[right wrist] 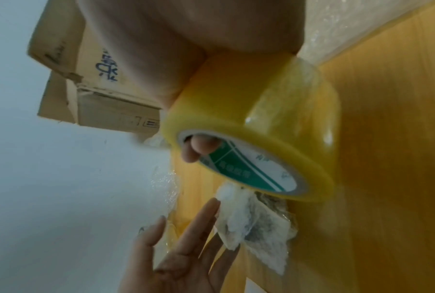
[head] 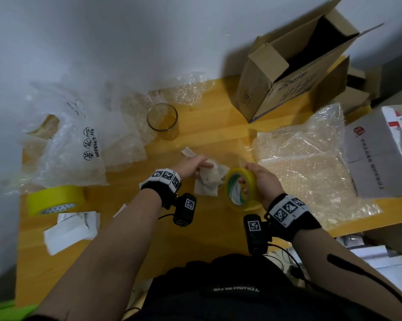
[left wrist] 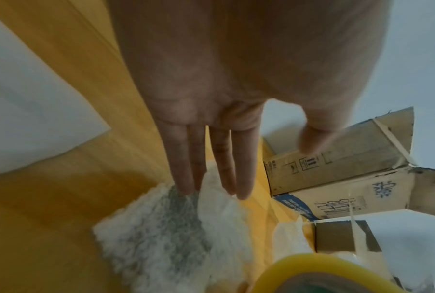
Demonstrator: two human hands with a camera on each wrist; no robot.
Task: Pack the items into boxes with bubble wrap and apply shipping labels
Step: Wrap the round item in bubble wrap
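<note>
Yellow table; two tape rolls; right hand grips one roll; left hand flat-fingered on wrapped bundle

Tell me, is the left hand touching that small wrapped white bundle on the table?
Touching. The left wrist view shows the left hand with straight fingertips resting on the wrapped bundle.

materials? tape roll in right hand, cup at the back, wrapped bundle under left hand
Tape roll: glossy yellowish plastic film, apparently on a printed card core.
Cup: clear glass or hard plastic; table shows through.
Bundle: looks like bubble wrap, cloudy and pebbled, over something dark.
</note>
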